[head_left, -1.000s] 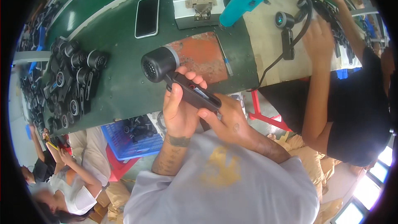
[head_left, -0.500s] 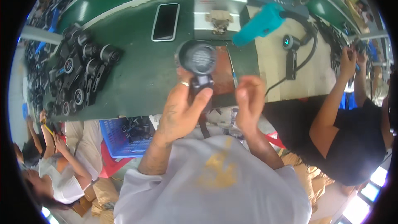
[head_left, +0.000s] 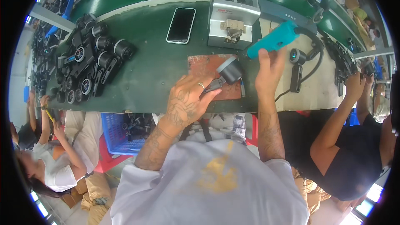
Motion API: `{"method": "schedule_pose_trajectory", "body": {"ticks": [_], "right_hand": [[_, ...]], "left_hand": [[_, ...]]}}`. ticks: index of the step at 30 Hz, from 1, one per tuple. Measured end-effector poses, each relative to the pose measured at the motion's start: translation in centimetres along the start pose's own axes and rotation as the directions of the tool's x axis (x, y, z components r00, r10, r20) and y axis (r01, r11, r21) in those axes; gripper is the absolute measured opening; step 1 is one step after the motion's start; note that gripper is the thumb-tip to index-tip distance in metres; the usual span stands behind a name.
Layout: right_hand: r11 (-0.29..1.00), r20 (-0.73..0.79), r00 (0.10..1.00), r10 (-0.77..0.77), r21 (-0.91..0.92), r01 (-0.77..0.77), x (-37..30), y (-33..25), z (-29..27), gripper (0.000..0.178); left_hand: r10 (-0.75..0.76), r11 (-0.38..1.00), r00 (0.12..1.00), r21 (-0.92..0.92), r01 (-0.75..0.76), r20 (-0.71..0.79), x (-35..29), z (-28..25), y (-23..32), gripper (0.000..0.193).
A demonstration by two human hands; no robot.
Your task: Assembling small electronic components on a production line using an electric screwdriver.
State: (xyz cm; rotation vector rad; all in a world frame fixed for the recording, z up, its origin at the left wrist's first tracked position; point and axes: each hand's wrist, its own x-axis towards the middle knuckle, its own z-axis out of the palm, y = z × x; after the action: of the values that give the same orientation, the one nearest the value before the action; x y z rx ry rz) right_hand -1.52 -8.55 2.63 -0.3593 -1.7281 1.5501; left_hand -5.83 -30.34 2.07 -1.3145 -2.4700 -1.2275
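My left hand is closed around the handle of a black handheld device with a round, cup-shaped head. The head tilts to the upper right above a worn reddish-brown mat. My right hand is raised at the underside of a teal electric screwdriver with a black cable. Thumb and fingers stand apart, the thumb overlapping the tool's lower edge; no firm grip shows. Just left of the screwdriver stands a silver screw-feeder-like machine.
A phone lies on the green table. Many similar black devices are piled at the left; another device lies at the right. A blue crate stands below the edge. Co-workers sit on both sides, a bare arm at right.
My right hand has moved up and forward to the teal screwdriver. My left hand has turned the device so its head swings right and lower over the mat. The view has shifted slightly.
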Motion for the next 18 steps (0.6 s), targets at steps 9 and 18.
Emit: {"method": "schedule_pose_trajectory", "body": {"ticks": [9, 18], "right_hand": [[0.965, -0.027, 0.999, -0.033, 0.260, 0.039, -0.2, 0.6, -3.9, 0.061], [0.981, -0.089, 0.986, -0.143, 0.119, 0.153, 1.8, -4.4, -2.0, 0.053]], "left_hand": [[0.105, 0.995, 0.985, -0.013, -0.104, 0.135, 3.9, 1.4, -1.4, 0.032], [0.154, 0.987, 0.974, -0.072, -0.144, 0.167, 6.1, 2.0, -3.0, 0.037]]}}
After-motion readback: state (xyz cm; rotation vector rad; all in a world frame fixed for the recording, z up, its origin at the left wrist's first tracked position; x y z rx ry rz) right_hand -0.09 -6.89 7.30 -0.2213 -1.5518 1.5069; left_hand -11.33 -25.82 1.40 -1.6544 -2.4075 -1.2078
